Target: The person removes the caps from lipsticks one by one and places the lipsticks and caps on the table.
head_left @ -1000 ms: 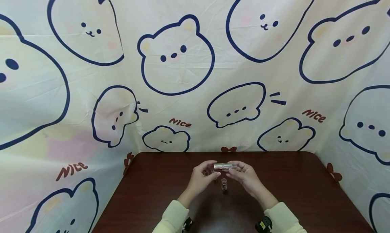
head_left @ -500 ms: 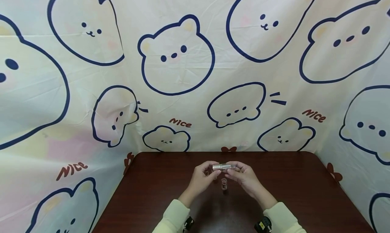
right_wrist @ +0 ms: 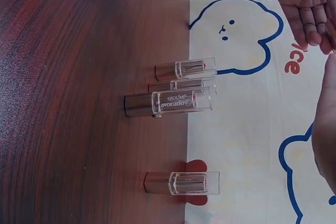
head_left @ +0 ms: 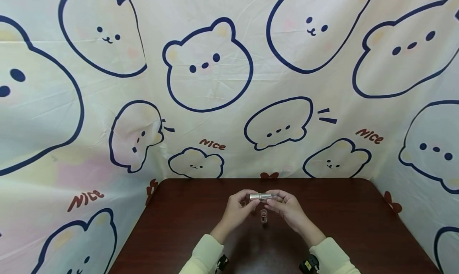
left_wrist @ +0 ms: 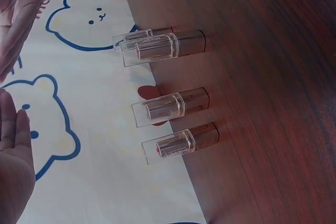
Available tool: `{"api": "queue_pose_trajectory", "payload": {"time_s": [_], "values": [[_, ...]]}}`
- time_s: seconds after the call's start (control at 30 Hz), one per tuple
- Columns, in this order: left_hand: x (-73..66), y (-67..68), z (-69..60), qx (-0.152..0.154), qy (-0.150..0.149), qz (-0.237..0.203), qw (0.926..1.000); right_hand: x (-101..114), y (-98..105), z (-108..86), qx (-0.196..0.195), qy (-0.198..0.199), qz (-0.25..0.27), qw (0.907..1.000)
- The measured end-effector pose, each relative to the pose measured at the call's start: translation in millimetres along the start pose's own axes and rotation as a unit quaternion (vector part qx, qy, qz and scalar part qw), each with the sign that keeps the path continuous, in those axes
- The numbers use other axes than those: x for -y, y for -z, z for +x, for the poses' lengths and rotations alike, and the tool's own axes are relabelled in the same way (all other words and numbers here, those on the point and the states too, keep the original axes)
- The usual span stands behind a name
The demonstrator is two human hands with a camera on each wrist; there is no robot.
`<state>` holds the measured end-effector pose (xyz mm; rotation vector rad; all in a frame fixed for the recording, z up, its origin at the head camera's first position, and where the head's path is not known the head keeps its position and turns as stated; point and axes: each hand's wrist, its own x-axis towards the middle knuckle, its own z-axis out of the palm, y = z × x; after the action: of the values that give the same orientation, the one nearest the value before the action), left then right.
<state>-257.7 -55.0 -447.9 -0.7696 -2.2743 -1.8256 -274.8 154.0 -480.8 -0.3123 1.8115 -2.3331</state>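
Note:
Above the table, a silver lipstick tube (head_left: 261, 196) with a clear end lies level between two hands. The left hand (head_left: 236, 210) pinches its left end with thumb and fingers. At the clear right end, the right hand (head_left: 287, 210) grips it the same way. Neither wrist view shows the held tube; only parts of the left hand (left_wrist: 14, 145) and right hand (right_wrist: 310, 9) appear at the edges. Below, several clear-capped lipsticks stand upright: one lipstick (head_left: 263, 216) is in front, while others are partly hidden by the left hand.
The standing lipsticks (left_wrist: 181, 144) form a loose group, and one lipstick (right_wrist: 184, 183) is apart from the others in the right wrist view. The dark brown table (head_left: 344, 218) ends at a cloth backdrop (head_left: 229, 126) printed with cartoon bears. Both wrists wear black devices.
Both hands have shifted the held lipstick very slightly to the left since a second ago. Over the last half second they look still. The standing lipsticks have not moved.

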Motion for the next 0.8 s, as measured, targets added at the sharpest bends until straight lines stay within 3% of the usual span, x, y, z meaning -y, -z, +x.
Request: {"api": "queue_pose_trajectory", "payload": {"time_s": [0.43,0.8], "values": [[-3.4,-0.2,-2.5,0.004,0.02,-0.002,0.9998,-0.2,2.3,-1.2,0.003,0.007,-0.014,0.9999],[-4.1,-0.5,-3.2,0.011,0.008,0.011,0.9999,-0.7,5.3,-3.0,0.005,0.009,-0.03,0.9995]]}}
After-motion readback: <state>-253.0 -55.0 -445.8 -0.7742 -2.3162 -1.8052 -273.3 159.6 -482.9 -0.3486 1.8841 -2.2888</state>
